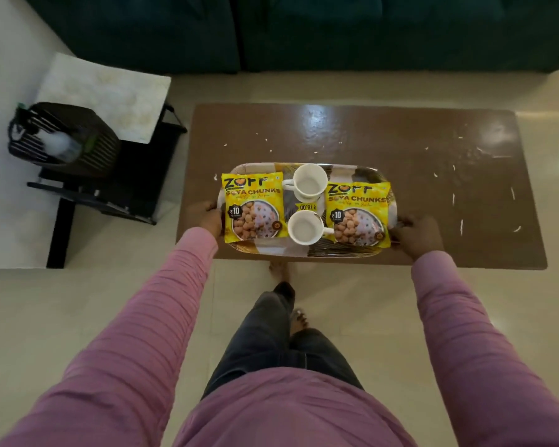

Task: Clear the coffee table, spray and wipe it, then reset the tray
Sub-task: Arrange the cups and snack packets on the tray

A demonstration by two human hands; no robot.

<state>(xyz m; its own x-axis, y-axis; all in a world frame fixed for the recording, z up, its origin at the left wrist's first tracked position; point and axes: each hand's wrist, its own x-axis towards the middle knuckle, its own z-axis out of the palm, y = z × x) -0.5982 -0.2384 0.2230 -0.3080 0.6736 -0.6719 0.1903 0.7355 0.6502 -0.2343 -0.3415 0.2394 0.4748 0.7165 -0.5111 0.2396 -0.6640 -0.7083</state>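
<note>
In the head view, the left hand (207,217) and right hand (415,235) are each gripping a short end of the tray (271,250), which is sitting near the front edge of the crumb-strewn table (368,137). It is probably stiff and light, yet two loose cups (309,182) and slippery packets (254,209) are likely demanding a level lift.
</note>
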